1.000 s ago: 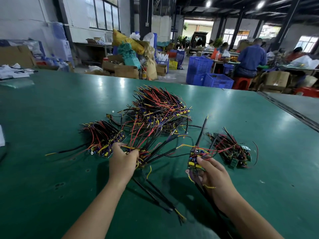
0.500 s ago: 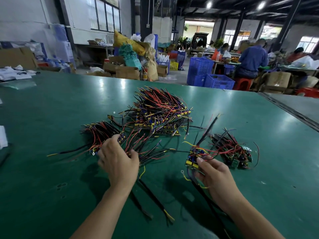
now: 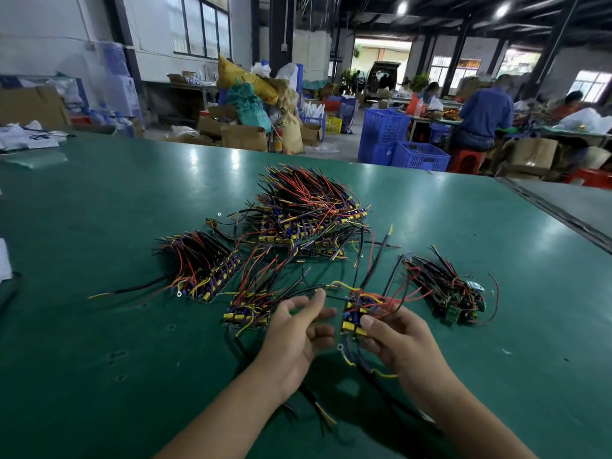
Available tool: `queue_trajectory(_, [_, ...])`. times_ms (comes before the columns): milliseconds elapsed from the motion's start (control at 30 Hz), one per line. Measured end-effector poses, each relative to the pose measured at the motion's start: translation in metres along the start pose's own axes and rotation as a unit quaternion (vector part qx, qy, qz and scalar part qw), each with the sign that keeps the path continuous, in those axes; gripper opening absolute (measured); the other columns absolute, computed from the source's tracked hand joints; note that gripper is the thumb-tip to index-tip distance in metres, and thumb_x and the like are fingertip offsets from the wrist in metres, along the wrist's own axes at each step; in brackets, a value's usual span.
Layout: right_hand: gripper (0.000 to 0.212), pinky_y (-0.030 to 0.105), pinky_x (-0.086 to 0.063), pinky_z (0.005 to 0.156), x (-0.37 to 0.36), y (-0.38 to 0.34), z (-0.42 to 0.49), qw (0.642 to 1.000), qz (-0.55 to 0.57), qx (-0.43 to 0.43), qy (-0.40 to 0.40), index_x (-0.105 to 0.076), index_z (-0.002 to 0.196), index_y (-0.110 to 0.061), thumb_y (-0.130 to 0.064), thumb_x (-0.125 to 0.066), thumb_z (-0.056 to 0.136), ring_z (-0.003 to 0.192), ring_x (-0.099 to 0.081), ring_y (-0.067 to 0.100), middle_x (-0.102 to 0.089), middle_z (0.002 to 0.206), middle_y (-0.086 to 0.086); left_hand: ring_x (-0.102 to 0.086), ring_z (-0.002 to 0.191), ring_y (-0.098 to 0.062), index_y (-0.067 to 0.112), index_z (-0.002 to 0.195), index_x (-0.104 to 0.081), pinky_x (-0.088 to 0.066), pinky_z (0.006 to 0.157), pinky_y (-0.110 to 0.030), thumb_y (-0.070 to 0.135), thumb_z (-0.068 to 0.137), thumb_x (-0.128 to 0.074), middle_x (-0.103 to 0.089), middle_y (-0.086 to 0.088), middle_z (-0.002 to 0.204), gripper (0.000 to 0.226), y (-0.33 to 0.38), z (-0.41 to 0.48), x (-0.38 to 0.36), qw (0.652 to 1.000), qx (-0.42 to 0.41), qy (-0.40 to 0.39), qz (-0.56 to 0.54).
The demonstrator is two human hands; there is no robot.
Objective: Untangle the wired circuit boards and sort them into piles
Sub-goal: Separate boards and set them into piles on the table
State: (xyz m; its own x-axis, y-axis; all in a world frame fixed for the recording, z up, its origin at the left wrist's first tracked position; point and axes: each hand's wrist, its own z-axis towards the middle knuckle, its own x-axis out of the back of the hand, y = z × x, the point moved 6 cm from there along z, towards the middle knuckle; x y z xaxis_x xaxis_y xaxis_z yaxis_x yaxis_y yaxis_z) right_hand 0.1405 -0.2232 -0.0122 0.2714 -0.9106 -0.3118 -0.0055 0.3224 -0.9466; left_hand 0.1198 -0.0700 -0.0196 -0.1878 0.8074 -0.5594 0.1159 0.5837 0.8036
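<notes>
Right hand [image 3: 397,339] fingers [image 3: 371,324] pinch yellow-capped wired circuit board [image 3: 351,314]; left hand [image 3: 298,329] fingers [image 3: 318,298] spread. Trailing wires could snag nearby red-black wired pile [image 3: 246,309].

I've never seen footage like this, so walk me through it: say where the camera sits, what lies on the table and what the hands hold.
No machine here: a person works bare-handed. The camera is worn on the head, looking forward and down. On the green table lie heaps of wired circuit boards: a left pile, a big far pile, a right pile and a near pile. The right hand grips one board, its wires trailing. The left hand is open beside it, gripping nothing.
</notes>
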Motion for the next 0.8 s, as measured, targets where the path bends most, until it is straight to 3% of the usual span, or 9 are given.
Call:
queue_trajectory(67, [0.021,0.021,-0.056,0.059,0.001,0.002,0.000,0.998,0.055,-0.013,0.010,-0.068,0.087,-0.004,-0.009,-0.071,0.067,0.075,-0.071,0.016,-0.074,0.086,0.010,-0.060,0.063,-0.018,0.008,0.101,-0.062,-0.050,0.051,-0.029,0.029,0.075,-0.070,-0.067,-0.007,0.079,0.035,-0.003,-0.003,-0.004,0.997,0.002,-0.039,0.069])
queue_trajectory(167, [0.029,0.020,-0.055,0.059,0.001,0.002,0.000,0.999,0.029,-0.014,0.011,-0.062,0.091,0.001,-0.010,-0.071,0.067,0.074,-0.071,0.015,-0.074,0.086,0.009,-0.061,0.074,-0.022,0.016,0.082,-0.073,-0.052,0.058,-0.032,0.016,0.085,-0.069,-0.065,-0.004,0.079,0.005,-0.002,-0.005,-0.007,0.986,-0.044,-0.064,0.147])
queue_trajectory(233, [0.032,0.021,-0.055,0.063,0.003,0.003,0.001,0.999,-0.031,-0.005,0.015,-0.064,0.091,0.000,-0.016,-0.074,0.066,0.078,-0.069,0.017,-0.075,0.087,0.009,-0.064,0.074,-0.019,0.019,0.077,-0.075,-0.054,0.064,-0.034,0.012,0.087,-0.068,-0.068,-0.001,0.077,0.014,0.000,-0.006,-0.009,0.982,-0.062,-0.071,0.164])
queue_trajectory(367, [0.022,0.025,-0.055,0.070,0.002,0.003,0.002,0.989,-0.143,0.013,-0.021,-0.074,0.090,-0.014,-0.023,-0.075,0.070,0.078,-0.065,0.017,-0.074,0.086,0.007,-0.068,0.073,-0.005,0.024,0.072,-0.073,-0.050,0.067,-0.015,0.013,0.082,-0.076,-0.073,0.008,0.073,0.014,0.003,-0.007,-0.009,0.952,-0.129,-0.078,0.268])
queue_trajectory(467, [0.025,0.035,-0.051,0.075,0.001,0.002,0.001,0.985,-0.164,-0.002,-0.050,-0.075,0.097,-0.021,-0.027,-0.078,0.073,0.079,-0.061,0.023,-0.072,0.091,0.018,-0.067,0.072,-0.005,0.021,0.072,-0.075,-0.049,0.067,-0.015,0.023,0.076,-0.079,-0.073,0.007,0.073,0.006,0.001,-0.008,-0.011,0.952,-0.116,-0.097,0.266])
queue_trajectory(533, [0.031,0.040,-0.046,0.075,0.003,0.002,0.001,0.986,-0.159,-0.018,-0.054,-0.076,0.098,-0.019,-0.031,-0.082,0.070,0.079,-0.058,0.026,-0.070,0.094,0.025,-0.069,0.078,-0.010,0.021,0.076,-0.078,-0.054,0.075,-0.022,0.031,0.068,-0.079,-0.075,0.001,0.080,0.013,-0.001,-0.008,-0.012,0.959,-0.093,-0.115,0.241])
queue_trajectory(667, [0.026,0.027,-0.051,0.063,0.004,0.008,0.002,0.991,-0.106,-0.065,-0.046,-0.076,0.090,-0.014,-0.022,-0.078,0.066,0.075,-0.063,0.022,-0.071,0.088,0.014,-0.067,0.076,-0.017,0.017,0.075,-0.077,-0.053,0.082,-0.038,0.029,0.062,-0.080,-0.074,-0.005,0.079,0.018,-0.002,-0.008,-0.013,0.969,-0.081,-0.101,0.212])
queue_trajectory(800, [0.040,0.029,-0.048,0.064,-0.002,0.014,-0.003,0.989,-0.089,-0.097,-0.069,-0.067,0.102,-0.002,-0.026,-0.078,0.073,0.069,-0.060,0.028,-0.064,0.082,0.020,-0.066,0.074,-0.018,0.014,0.071,-0.074,-0.055,0.082,-0.042,0.021,0.063,-0.081,-0.072,-0.005,0.075,0.012,0.002,-0.008,-0.011,0.971,-0.109,-0.070,0.198])
